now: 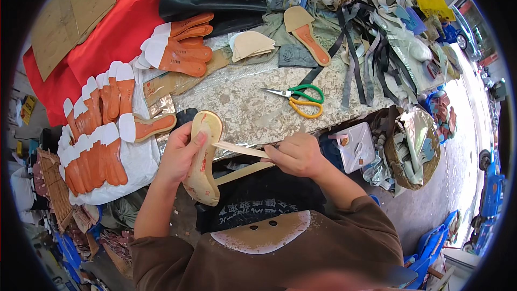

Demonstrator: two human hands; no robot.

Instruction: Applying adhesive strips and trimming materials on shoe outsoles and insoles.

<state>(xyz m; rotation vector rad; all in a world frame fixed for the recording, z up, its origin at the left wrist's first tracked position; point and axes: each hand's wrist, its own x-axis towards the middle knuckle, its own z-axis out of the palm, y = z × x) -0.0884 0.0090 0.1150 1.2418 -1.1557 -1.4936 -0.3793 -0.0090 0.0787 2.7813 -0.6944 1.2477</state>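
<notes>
My left hand [179,150] is closed around the upper side of a beige shoe insole [202,186], its thumb pressed on the face. The insole is tilted upright in front of my body, with small red marks on it. From its right edge a pale narrow strip [239,149] runs taut to my right hand [298,154], whose fingers pinch the far end. A second stretch of pale strip [245,173] passes lower, beside the dark apron; where it ends is hidden. Scissors [293,98] with one green and one yellow handle lie on the worn bench [226,108], beyond my right hand.
Rows of orange-brown insoles with white toes [99,159] cover the bench's left side. Pale cut pieces [252,44] and another insole [308,37] lie farther back. Black strips [353,59] hang at right, near a scrap-filled basket [414,178] and a white tray [350,145].
</notes>
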